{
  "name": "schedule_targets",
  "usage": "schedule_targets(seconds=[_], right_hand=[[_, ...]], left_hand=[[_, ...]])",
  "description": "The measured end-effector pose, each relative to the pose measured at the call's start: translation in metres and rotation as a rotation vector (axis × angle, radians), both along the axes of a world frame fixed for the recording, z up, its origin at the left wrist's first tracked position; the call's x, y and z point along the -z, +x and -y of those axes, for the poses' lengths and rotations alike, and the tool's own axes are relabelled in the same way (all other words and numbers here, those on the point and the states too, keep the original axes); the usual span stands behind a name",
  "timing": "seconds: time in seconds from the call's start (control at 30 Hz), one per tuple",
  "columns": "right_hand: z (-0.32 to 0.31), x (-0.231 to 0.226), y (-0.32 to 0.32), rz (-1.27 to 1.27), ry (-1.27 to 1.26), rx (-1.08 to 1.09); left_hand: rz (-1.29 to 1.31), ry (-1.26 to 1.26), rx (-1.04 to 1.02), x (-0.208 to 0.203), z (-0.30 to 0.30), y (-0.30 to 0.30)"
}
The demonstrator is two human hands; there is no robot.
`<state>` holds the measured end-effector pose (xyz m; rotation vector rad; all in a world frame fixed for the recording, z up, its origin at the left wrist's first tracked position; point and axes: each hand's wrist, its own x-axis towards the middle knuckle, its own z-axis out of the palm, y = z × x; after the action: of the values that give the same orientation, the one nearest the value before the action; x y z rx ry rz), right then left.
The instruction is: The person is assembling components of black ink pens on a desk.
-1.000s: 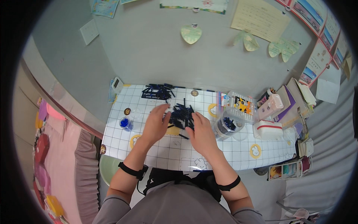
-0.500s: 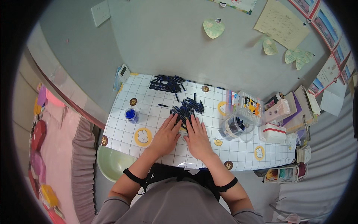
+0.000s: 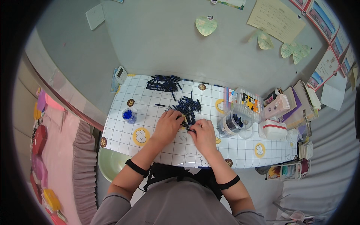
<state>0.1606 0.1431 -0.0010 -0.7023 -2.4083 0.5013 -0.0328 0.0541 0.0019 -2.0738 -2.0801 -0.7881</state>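
The flat right hand (image 3: 204, 137) has now been curled and a stick (image 3: 191, 130) seems pinched, so singling-out is suggested; the left hand's (image 3: 166, 126) grip cannot be told.

Grey short-sleeved shirt (image 3: 176, 202) worn, sleeve hems (image 3: 119, 196) dark-stitched. Black band (image 3: 136, 168) strapped around left forearm (image 3: 124, 179), matching band (image 3: 229, 183) around right forearm (image 3: 217, 166). Black lower garment (image 3: 164, 172) marked in white. Left hand (image 3: 168, 126), right hand (image 3: 203, 135) uncovered.
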Motion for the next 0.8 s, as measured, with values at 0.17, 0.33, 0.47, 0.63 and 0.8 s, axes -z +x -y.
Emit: schedule_targets(seconds=[0.17,0.33,0.47,0.63,0.8], right_hand=[[-0.012,0.002,0.005,0.02,0.027,0.1],[-0.017,-0.002,0.008,0.014,0.051,0.114],[-0.008,-0.012,0.005,-0.042,0.042,0.064],[-0.007,-0.001,-0.003,-0.024,0.014,-0.015],[-0.006,0.001,0.001,0.048,0.009,0.032]], left_hand=[[0.064,-0.008,0.017,0.001,-0.008,-0.005],[0.012,-0.069,0.02,-0.004,-0.013,-0.004],[0.01,-0.076,0.053,-0.003,-0.015,-0.007],[0.095,-0.121,0.111,-0.006,-0.021,-0.003],[0.226,-0.173,0.152,-0.009,-0.022,0.003]])
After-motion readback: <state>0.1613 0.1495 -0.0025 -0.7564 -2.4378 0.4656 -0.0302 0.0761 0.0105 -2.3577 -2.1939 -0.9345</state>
